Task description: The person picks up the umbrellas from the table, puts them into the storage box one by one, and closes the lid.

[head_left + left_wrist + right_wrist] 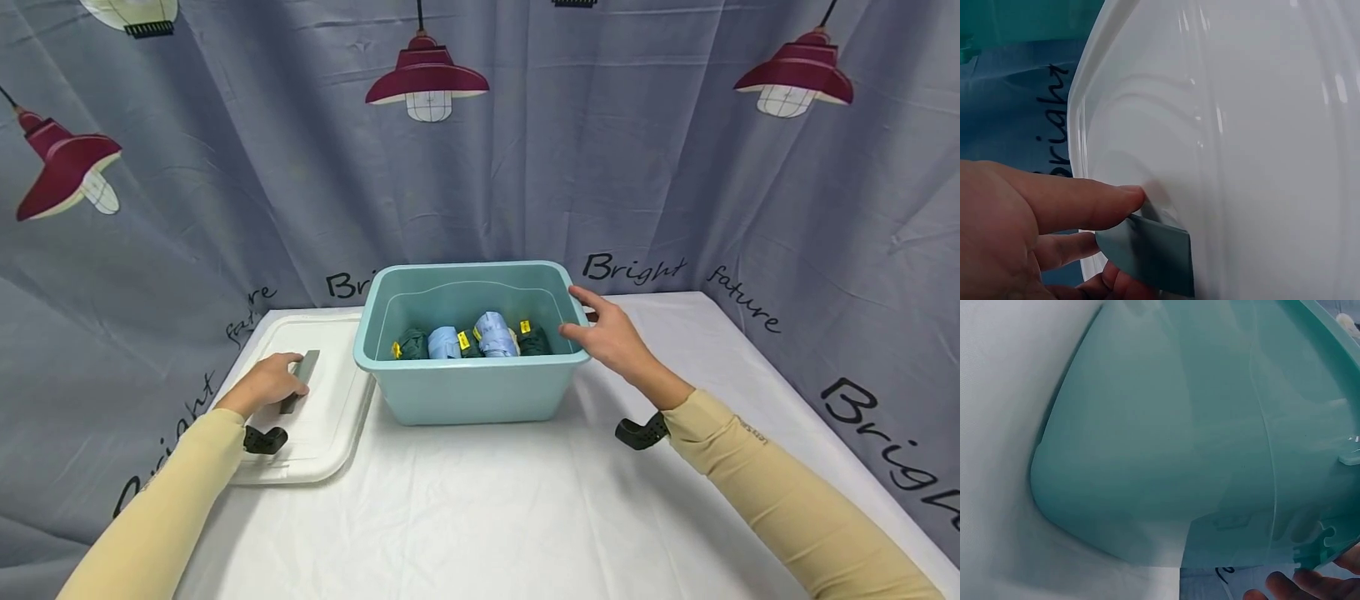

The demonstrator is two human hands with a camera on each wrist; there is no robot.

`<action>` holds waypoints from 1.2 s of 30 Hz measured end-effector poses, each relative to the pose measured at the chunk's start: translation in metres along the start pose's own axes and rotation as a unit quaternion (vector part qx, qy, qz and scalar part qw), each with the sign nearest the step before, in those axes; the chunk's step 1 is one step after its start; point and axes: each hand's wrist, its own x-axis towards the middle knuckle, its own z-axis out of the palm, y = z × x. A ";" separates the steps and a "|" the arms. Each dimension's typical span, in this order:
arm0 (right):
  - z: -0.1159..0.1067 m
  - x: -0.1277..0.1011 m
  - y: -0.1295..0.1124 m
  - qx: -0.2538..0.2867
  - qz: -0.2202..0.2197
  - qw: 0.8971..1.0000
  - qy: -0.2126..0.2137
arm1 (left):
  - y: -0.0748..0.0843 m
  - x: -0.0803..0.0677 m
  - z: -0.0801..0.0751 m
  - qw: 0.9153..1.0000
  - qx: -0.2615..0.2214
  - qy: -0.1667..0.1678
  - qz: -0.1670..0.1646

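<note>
- We see the white-clothed table (487,517) filling the lower half of the head view, with a grey curtain (225,183) printed with red lamps across the whole upper half.
- The teal bin (468,392) stands at the centre of the frame, upright and open-topped. Inside, along its near wall, lie rolled cloths (471,340) in dark green and pale blue with yellow tags.
- The white lid (330,417) lies flat on the table at centre left, just beside the bin's left wall, and we cannot tell whether the two touch.
- Our right hand (609,337) sits at the bin's right rim, fingers straight and spread rather than wrapped. In the right wrist view, fingertips (1288,586) show under the rim at the lower right.
- Our left hand (268,382) is on the lid, fingers curled and clamped on its grey handle (302,379). The left wrist view shows fingers (1085,203) pinching that tab at the lower left.
- What could go wrong, in our judgement: lifted by the handle alone, the broad lid may swing or tip and knock the bin's rim. With the right hand only lightly on the rim, a bump could slide the bin across the smooth cloth.
</note>
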 end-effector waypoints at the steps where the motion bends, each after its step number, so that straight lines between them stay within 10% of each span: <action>1: 0.000 0.000 0.000 0.000 0.001 1.000 0.001 | 0.002 -0.001 -0.004 1.000 0.001 0.002 0.004; 22: 0.000 0.000 0.000 0.006 0.009 1.000 0.001 | 0.054 -0.031 -0.098 0.997 0.029 0.045 0.051; 36: 0.002 0.000 0.001 0.008 0.003 1.000 0.002 | 0.095 -0.038 -0.125 0.994 0.048 0.053 0.080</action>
